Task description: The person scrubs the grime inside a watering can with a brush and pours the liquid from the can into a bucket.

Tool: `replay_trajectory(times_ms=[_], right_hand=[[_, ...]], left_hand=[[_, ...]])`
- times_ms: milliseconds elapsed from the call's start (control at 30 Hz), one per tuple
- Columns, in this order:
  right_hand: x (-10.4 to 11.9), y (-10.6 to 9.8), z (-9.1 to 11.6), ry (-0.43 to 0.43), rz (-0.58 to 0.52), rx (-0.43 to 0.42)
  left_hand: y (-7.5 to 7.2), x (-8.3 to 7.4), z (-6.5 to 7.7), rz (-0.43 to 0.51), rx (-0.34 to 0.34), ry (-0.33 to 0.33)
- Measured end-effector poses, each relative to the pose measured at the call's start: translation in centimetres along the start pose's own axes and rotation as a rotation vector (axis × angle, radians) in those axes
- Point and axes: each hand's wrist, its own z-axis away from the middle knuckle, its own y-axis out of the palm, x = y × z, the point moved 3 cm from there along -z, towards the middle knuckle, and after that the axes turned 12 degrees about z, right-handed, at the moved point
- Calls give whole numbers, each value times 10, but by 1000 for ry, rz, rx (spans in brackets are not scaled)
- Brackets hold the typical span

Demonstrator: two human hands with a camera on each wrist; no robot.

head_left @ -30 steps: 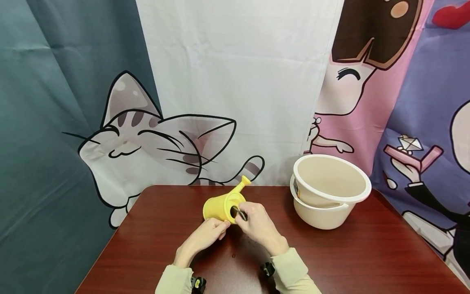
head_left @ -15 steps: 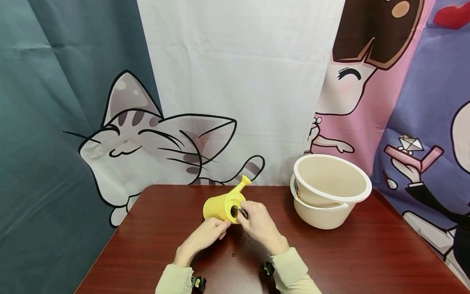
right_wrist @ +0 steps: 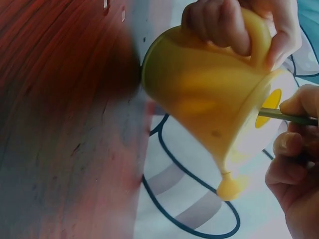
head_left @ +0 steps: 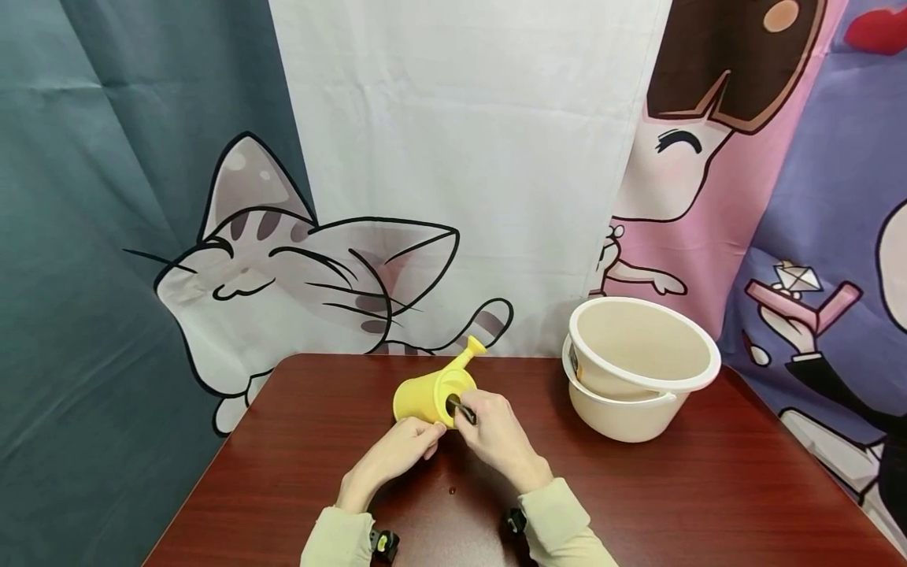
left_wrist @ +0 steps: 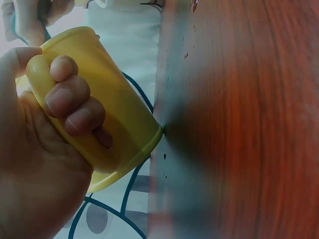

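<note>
A yellow watering can [head_left: 418,399] tilts over the table, its round opening turned toward the right hand and its spout pointing up and away. My left hand [head_left: 398,453] grips the can's handle; in the left wrist view the curled fingers [left_wrist: 75,102] wrap round it. The can's base edge sits right at the table surface. With thumb and fingers, my right hand [head_left: 499,437] pinches a thin, dark, stick-like tool [right_wrist: 286,116]. One end of this tool goes through the opening into the can, so its tip is hidden and I cannot tell its kind.
Two cream plastic basins [head_left: 627,421], one stacked in the other, stand at the right back of the brown table [head_left: 298,472]. A few small water drops [head_left: 452,490] lie on the tabletop between the forearms. Printed curtains [head_left: 460,142] hang right behind the table.
The right hand and the dark tool have shifted slightly at the can's opening. The left hand keeps its grip on the handle, and the watering can stays almost in place.
</note>
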Motion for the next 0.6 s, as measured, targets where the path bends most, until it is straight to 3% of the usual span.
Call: replay_trajectory(times_ms=[300, 600], right_hand=[[8, -11, -7, -16, -36, -12], [9, -16, -7, -7, -42, -12]], left_hand=[[0, -2, -3, 6, 8, 19], [-1, 2, 0, 22, 17, -7]])
